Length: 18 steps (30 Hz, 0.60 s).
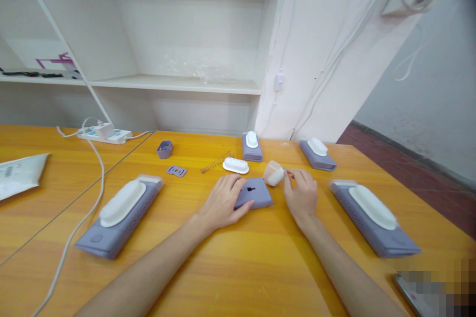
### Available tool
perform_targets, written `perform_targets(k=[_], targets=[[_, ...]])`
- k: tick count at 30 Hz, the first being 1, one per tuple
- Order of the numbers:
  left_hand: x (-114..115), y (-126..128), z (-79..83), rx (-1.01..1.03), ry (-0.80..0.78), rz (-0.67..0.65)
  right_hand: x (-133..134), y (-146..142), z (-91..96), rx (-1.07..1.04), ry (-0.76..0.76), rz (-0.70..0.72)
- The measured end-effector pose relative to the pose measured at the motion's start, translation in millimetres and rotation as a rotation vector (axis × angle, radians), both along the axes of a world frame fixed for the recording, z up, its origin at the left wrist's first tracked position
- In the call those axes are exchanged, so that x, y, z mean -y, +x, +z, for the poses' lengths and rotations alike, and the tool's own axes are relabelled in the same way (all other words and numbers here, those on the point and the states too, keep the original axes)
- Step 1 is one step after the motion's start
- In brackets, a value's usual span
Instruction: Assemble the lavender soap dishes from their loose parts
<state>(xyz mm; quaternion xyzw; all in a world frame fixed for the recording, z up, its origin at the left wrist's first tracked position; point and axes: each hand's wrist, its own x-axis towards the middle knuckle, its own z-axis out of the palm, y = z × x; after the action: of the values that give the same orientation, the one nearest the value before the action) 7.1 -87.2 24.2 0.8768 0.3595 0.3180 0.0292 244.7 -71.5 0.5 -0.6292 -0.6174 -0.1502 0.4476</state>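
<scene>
My left hand (225, 200) is closed on a flat purple-grey plastic casing (260, 192), its fingers over the left end and its thumb along the near side. A small dark cutout shows in the casing's top face. To the right, my right hand (302, 192) pinches the right edge of a small blurred pink-and-white part (274, 174). Whether this part touches the table, I cannot tell. Just beyond my left hand lies a white oval bristled piece (235, 165), with a coil spring (216, 162) behind and to its left.
A purple-grey cup-shaped part (164, 149) and a slotted plate (176, 172) lie at the back left. Purple-grey units with white oval tops stand around, including one left (115, 218) and one right (375, 218). A white cable (80, 223) runs from a power strip (106, 132).
</scene>
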Motion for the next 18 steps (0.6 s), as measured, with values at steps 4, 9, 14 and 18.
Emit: perform_targets(k=[4,9,14,18], targets=[[-0.2,-0.1,-1.0,0.009,0.002,-0.003,-1.0,-2.2,-2.1,0.019,-0.048,0.024],[-0.1,-0.1,-0.8,-0.002,-0.006,0.001,-3.8,-4.8,-6.1,-0.073,-0.036,0.092],[0.4,0.2,2.0,-0.018,-0.007,0.004,-5.7,-5.2,-9.8,-0.194,-0.107,0.200],[0.4,0.2,2.1,-0.052,-0.011,0.041,-1.3,-9.1,-3.5,-0.310,-0.032,0.221]])
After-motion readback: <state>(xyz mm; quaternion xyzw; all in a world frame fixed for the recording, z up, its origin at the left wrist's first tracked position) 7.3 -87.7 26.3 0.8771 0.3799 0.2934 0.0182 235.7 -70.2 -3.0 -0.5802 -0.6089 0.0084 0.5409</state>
